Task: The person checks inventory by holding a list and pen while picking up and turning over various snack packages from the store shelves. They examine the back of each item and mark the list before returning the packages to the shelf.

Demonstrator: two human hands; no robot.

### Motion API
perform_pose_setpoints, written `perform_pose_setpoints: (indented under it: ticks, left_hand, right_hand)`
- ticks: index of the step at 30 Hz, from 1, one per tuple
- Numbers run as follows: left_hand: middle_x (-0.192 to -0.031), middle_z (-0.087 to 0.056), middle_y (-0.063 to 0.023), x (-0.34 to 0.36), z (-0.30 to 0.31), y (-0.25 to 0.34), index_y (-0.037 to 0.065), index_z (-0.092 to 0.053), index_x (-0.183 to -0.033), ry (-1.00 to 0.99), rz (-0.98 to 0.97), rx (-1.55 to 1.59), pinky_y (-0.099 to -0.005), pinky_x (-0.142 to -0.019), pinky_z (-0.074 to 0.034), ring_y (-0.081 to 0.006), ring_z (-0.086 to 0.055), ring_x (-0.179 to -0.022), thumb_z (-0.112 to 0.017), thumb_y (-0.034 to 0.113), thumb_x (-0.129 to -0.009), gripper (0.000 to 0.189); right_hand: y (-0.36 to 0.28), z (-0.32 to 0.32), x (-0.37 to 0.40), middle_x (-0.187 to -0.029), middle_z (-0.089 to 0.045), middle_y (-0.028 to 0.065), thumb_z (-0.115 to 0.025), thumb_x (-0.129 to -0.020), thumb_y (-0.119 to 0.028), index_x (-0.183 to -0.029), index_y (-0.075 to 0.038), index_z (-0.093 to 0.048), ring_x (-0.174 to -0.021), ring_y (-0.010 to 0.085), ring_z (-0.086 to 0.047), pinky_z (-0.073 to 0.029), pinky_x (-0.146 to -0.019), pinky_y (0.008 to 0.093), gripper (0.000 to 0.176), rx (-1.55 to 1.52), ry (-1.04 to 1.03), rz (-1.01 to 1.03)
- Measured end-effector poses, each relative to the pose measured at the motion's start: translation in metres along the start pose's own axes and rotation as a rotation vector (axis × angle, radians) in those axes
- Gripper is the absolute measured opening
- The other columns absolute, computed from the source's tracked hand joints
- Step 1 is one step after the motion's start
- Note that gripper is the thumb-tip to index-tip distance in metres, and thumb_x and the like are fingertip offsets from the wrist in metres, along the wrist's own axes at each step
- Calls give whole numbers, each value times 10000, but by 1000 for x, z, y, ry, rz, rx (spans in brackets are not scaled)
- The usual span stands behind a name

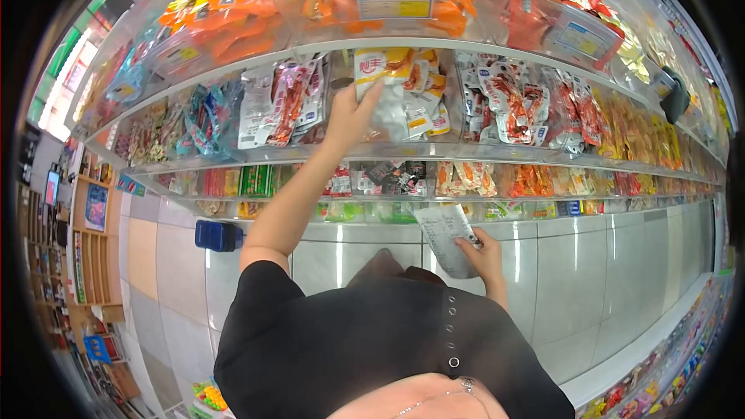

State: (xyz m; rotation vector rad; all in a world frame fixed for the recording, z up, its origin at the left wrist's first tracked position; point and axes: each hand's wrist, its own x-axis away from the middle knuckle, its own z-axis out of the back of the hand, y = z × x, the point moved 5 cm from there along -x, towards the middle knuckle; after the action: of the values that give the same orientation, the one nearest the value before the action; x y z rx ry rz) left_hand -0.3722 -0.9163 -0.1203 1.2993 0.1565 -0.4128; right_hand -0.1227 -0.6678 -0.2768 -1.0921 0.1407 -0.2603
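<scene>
My left hand [353, 115] reaches into a clear bin on the middle shelf. Its fingers are closed on the left edge of a white and yellow snack packet [382, 70] with red characters. Similar orange and white snack packets [423, 93] lie just right of it in the same bin. Lower down, my right hand [483, 253] pinches a sheet of printed paper [448, 240] by its right edge. The paper is tilted, and its print is too small to read.
Silver and red snack packets [283, 101] fill the bin to the left, and white and red packets [512, 101] the one to the right. A price label [396, 5] hangs on the upper shelf. A dark blue box [216, 236] stands on the tiled floor [178, 287].
</scene>
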Motion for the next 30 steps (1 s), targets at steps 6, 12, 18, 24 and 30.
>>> perform_pose_setpoints:
  ticks: [6,12,18,24,30]
  left_hand:
    - [-956,-648,-65,56,-12,13,-8,-578,-1056,-36,293,613,-259,-721,-504,-113,-620,-822,-597,160,-882,242]
    - [-965,-646,-63,83,-9,16,-5,-580,-1055,50,377,670,-271,-724,-503,-125,-624,-831,-590,150,-883,231]
    - [-941,-647,-52,99,-2,16,-5,-589,-1060,174,349,585,-253,-713,-480,-105,-607,-801,-610,191,-874,272]
    - [-916,-654,-64,116,-54,25,-14,-598,-1024,-35,387,447,-257,-714,-475,-98,-603,-806,-634,242,-859,307]
    - [-887,-656,-63,129,-106,18,-29,-573,-1065,-206,329,304,-228,-649,-489,-81,-616,-745,-614,231,-876,324]
  right_hand:
    - [-46,13,-30,-694,-619,55,-762,-697,-140,-814,-11,-688,-650,120,-542,-414,-605,253,189,-147,-112,176]
    - [-56,15,-38,-776,-632,36,-754,-699,-92,-872,-8,-680,-672,106,-545,-425,-624,244,206,-326,-116,177]
    - [6,45,-32,-790,-642,32,-628,-838,-209,-836,-9,-666,-735,106,-585,-467,-647,253,204,-729,120,46]
    - [-80,43,-57,-542,-419,-11,-423,-900,-504,-1251,54,-420,-496,83,-312,-264,-475,247,659,-1376,-563,426]
    - [-86,-11,-74,-734,-582,15,-565,-875,-336,-1154,52,-512,-605,73,-512,-398,-544,187,481,-1134,-432,-123]
